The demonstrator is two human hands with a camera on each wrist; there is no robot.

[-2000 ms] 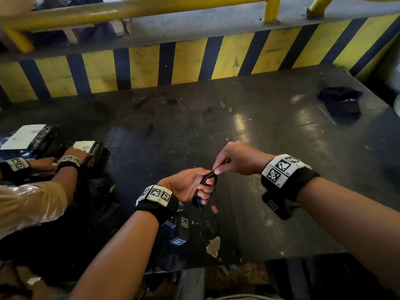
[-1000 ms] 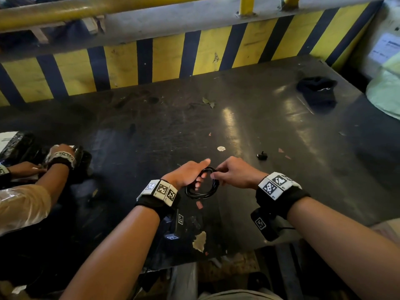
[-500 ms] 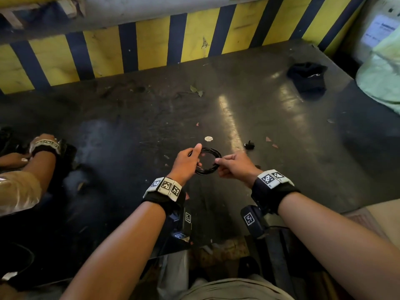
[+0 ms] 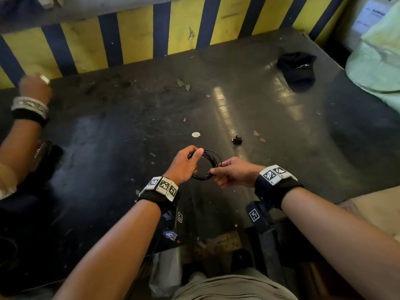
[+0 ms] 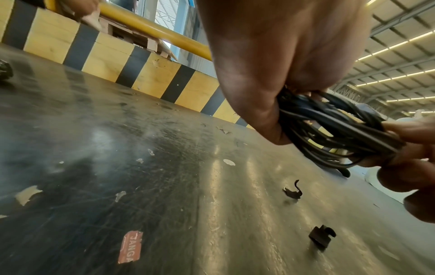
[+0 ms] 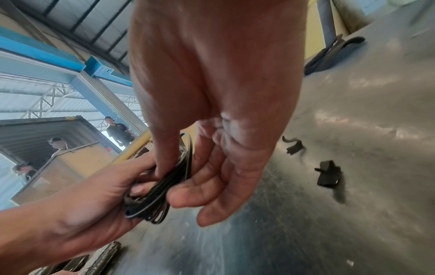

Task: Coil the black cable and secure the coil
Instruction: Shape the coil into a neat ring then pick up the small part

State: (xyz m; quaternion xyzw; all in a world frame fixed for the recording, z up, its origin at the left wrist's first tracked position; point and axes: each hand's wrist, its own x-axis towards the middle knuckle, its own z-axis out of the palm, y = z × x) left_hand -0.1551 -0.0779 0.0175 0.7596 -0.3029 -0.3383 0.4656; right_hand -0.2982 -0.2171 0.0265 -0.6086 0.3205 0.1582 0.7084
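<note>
— Black cable, wound into a round coil, is being held above the surface, just nearer the body than the small black clip.

— Who is holding it?

— Both. The left hand is pinching the coil's left side between thumb and fingers; the right hand is pinching its right side with the fingertips, the other fingers loosely curled.

— What is different from two seconds ago?

— Then it was a tight bundle squeezed in the left fist, close to the surface's near edge. Now the loops are being opened into a ring and carried forward, toward the clip.

— Meaning?

— Coiling looks finished; securing is what remains, probably with that clip.
</note>
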